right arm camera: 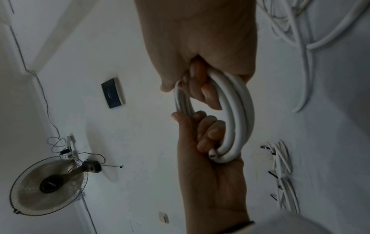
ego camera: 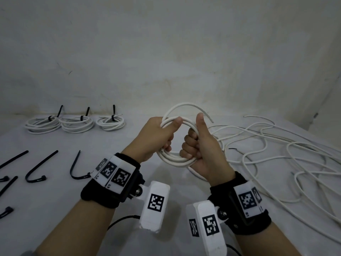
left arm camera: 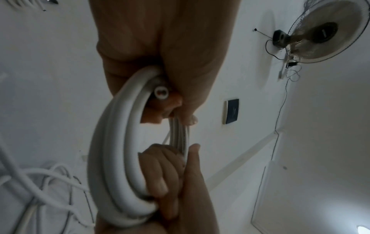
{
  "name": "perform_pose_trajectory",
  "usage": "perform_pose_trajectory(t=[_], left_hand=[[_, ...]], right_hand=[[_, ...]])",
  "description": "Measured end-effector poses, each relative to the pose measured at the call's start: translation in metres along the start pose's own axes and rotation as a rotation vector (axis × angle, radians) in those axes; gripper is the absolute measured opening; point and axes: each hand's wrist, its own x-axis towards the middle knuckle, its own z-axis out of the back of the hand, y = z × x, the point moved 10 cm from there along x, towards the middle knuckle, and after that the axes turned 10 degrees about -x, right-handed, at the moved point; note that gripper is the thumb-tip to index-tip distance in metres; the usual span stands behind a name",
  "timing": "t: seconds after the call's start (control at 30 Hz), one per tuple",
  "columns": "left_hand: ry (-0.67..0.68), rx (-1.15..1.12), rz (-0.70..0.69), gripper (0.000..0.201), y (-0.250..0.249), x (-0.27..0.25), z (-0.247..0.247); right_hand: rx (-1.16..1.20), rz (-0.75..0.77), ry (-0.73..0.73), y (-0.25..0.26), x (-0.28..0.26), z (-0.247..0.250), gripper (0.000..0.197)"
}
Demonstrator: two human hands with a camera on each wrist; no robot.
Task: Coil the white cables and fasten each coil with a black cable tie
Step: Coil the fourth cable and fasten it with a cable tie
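While both hands hold it above the surface (ego camera: 166, 209), the white coil (ego camera: 175, 159) stands as a small ring of several turns, not yet tied. The left hand (ego camera: 156, 137) has its fingers curled round the coil's left side with the thumb laid along the top turns; the right hand (ego camera: 201, 150) is wrapped round the right side, thumb pointing up. A loose tail (ego camera: 186, 106) arches over both hands and ends just past the right thumb.

From the left wrist view, a cut end (left arm camera: 161, 93) sits tucked against the left fingers, inside the turns.

The likeliest slip is the coil springing open. The cable looks stiff, so the turns probably push outward, and whichever hand lets go to fetch a tie leaves one grip to hold all of them. The free tail is at most risk: nothing pins it, and it could flick out and undo the last turn. The tucked end could also slide out from under the left fingers if that grip eases.

A second worry lies beyond the right hand, where the loose cables (ego camera: 276, 150) sprawl in a tangle; one strand runs close under that hand, though whether it belongs to this coil cannot be told. A snag there would drag on the ring.

Black cable ties (ego camera: 39, 167) lie left of the left hand, nearer the person, a fair reach away. Three finished coils (ego camera: 76, 124) sit beyond them.
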Motion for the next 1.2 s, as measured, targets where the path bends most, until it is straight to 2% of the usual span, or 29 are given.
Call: perform_pose_trajectory(t=[0.07, 0.13, 0.17, 0.23, 0.3, 0.37, 0.4, 0.5, 0.57, 0.63, 0.73, 0.83, 0.9, 1.0, 1.2], left_hand=[[-0.038, 0.002, -0.004, 0.04, 0.0, 0.001, 0.002], [-0.06, 0.014, -0.018, 0.039, -0.002, 0.001, 0.005], [-0.063, 0.026, -0.033, 0.039, -0.004, 0.002, 0.007], [-0.042, 0.076, -0.059, 0.039, -0.008, 0.001, 0.007], [0.011, 0.137, -0.059, 0.038, -0.009, -0.001, 0.002], [0.061, 0.194, -0.051, 0.038, -0.009, -0.003, -0.005], [0.076, 0.21, -0.05, 0.038, -0.009, -0.003, -0.008], [0.09, 0.229, -0.066, 0.038, -0.011, -0.004, -0.011], [0.076, 0.236, -0.094, 0.038, -0.013, -0.005, -0.01], [0.029, 0.226, -0.129, 0.039, -0.016, -0.005, -0.007], [-0.082, 0.139, -0.166, 0.04, -0.019, -0.004, 0.002], [-0.125, 0.065, -0.16, 0.038, -0.017, -0.003, 0.006], [-0.108, 0.049, -0.145, 0.036, -0.015, -0.003, 0.005], [-0.077, 0.192, -0.17, 0.039, -0.02, -0.003, 0.006], [0.062, 0.341, -0.28, 0.017, -0.04, -0.008, -0.004]], right_hand=[[-0.161, 0.113, -0.046, 0.012, -0.001, 0.005, 0.046], [-0.504, 0.314, -0.155, 0.033, -0.006, 0.012, 0.034], [-0.663, 0.417, -0.225, 0.045, -0.01, 0.014, 0.035], [-0.955, 0.623, -0.314, 0.066, -0.02, 0.012, 0.058], [-1.195, 0.768, -0.295, 0.075, -0.027, 0.002, 0.077], [-1.306, 0.779, -0.231, 0.071, -0.024, -0.003, 0.082], [-1.335, 0.779, -0.212, 0.069, -0.022, -0.004, 0.079], [-1.316, 0.837, -0.201, 0.069, -0.021, -0.003, 0.054], [-1.198, 0.901, -0.2, 0.074, -0.024, -0.002, 0.038], [-1.134, 0.967, -0.219, 0.078, -0.028, -0.003, 0.03], [-1.154, 1.042, -0.296, 0.08, -0.031, -0.001, 0.029], [-0.974, 0.932, -0.282, 0.076, -0.024, 0.008, 0.025], [-0.91, 0.894, -0.265, 0.073, -0.022, 0.011, 0.025], [-0.947, 0.945, -0.256, 0.075, -0.027, 0.007, 0.025], [-0.987, 1.043, -0.183, 0.075, -0.037, -0.009, 0.02]])
